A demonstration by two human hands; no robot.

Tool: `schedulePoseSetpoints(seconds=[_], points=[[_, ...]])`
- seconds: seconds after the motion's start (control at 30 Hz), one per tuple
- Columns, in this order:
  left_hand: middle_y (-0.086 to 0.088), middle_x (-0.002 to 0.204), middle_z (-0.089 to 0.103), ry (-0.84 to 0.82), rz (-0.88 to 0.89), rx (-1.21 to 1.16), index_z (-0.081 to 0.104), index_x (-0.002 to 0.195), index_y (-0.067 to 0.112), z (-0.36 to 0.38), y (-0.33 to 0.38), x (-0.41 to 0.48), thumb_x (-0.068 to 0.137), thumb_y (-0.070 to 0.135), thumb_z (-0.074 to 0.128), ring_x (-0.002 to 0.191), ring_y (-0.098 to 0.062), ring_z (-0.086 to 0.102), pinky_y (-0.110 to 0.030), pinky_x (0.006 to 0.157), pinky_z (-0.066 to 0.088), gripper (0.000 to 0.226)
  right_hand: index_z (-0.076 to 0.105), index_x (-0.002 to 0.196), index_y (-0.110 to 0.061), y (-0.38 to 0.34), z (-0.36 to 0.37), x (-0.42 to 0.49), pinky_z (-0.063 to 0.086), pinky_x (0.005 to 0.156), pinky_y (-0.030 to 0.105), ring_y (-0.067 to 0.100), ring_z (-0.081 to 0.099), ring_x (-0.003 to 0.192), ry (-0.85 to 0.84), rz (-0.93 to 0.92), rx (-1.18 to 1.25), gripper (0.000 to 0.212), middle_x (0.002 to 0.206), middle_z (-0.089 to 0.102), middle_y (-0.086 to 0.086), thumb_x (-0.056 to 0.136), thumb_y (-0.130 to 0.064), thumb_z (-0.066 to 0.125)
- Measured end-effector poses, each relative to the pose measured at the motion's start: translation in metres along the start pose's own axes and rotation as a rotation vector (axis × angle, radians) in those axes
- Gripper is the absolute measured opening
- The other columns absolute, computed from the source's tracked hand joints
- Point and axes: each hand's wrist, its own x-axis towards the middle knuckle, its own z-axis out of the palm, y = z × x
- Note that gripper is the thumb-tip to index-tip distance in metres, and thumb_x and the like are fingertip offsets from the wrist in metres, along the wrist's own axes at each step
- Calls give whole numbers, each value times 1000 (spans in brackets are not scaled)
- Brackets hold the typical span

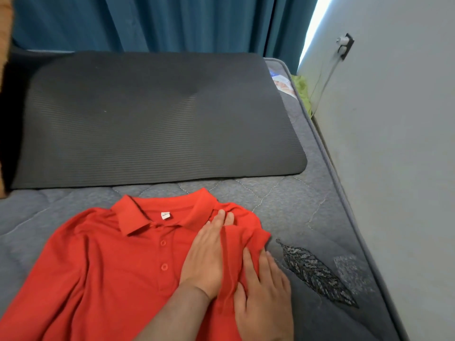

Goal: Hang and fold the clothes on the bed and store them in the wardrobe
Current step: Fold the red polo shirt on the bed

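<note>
A red polo shirt (118, 267) lies front up on the grey mattress (295, 207), collar toward the far side and buttons showing. My left hand (204, 257) rests flat on the shirt's right chest, fingers reaching the shoulder. A raised fold of red cloth runs between my two hands and covers the outer edge of my left hand. To the right of that fold, my right hand (264, 294) lies flat on the folded-in right sleeve at the shirt's edge, fingers spread. Neither hand pinches the cloth.
A dark grey ribbed mat (152, 119) covers the far half of the mattress. A black leaf pattern (317, 271) is stitched into the mattress right of the shirt. The white wall (398, 168) runs along the right side, with teal curtains (172, 23) behind.
</note>
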Motion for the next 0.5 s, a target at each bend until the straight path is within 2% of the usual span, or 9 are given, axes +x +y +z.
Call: schedulePoseSetpoints(seconds=[0.07, 0.13, 0.17, 0.23, 0.3, 0.4, 0.47, 0.5], points=[[10, 157, 3, 135, -65, -232, 2, 147, 28, -9, 6, -6, 96, 29, 42, 147, -1, 3, -15, 117, 3, 65, 68, 123, -24, -4, -1, -1, 35, 93, 40, 28, 61, 119, 13, -8, -22, 66, 137, 58, 11, 64, -46, 49], [8, 155, 19, 223, -188, -384, 22, 149, 23, -22, 1, -22, 91, 32, 45, 146, -3, 16, -16, 117, 10, 63, 68, 123, -26, -3, 2, 3, 41, 95, 40, 29, 61, 120, 112, -37, -43, 65, 137, 58, 12, 65, -48, 48], [6, 154, 29, 255, -199, -334, 38, 146, 21, -28, -7, -32, 89, 32, 47, 144, -8, 25, -22, 118, 14, 58, 67, 125, -26, -1, 6, 4, 45, 94, 42, 30, 60, 120, 143, -36, -62, 65, 137, 58, 12, 68, -49, 46], [-2, 143, 50, 254, -183, -64, 61, 127, 20, -44, -28, -63, 83, 37, 48, 137, -20, 42, -38, 118, 20, 50, 64, 129, -26, 0, 10, 3, 49, 91, 47, 32, 60, 119, 171, -47, -108, 66, 137, 57, 15, 71, -50, 44], [-8, 138, 56, 182, -290, 126, 65, 122, 19, -55, -56, -99, 76, 49, 48, 133, -27, 47, -45, 115, 19, 58, 64, 129, -22, -2, 10, 2, 50, 90, 51, 36, 61, 117, 193, -66, -104, 67, 135, 57, 19, 72, -51, 43], [-11, 143, 51, 91, -457, 189, 61, 131, 18, -61, -84, -142, 68, 63, 47, 133, -29, 46, -45, 114, 17, 79, 65, 128, -16, -6, 5, -5, 50, 88, 56, 43, 60, 114, 257, -81, -89, 68, 135, 54, 27, 74, -52, 43], [-11, 144, 50, 102, -449, 167, 59, 133, 18, -57, -87, -144, 66, 64, 49, 133, -28, 47, -44, 114, 17, 82, 63, 129, -17, -15, 3, -12, 44, 97, 55, 44, 57, 116, 419, -139, -54, 63, 136, 51, 31, 80, -51, 43], [-11, 144, 49, 114, -437, 164, 59, 133, 17, -55, -87, -145, 67, 63, 50, 134, -28, 46, -44, 113, 18, 81, 60, 129, -19, -25, 7, -15, 36, 104, 53, 41, 52, 120, 464, -241, -66, 57, 138, 50, 29, 83, -48, 43]])
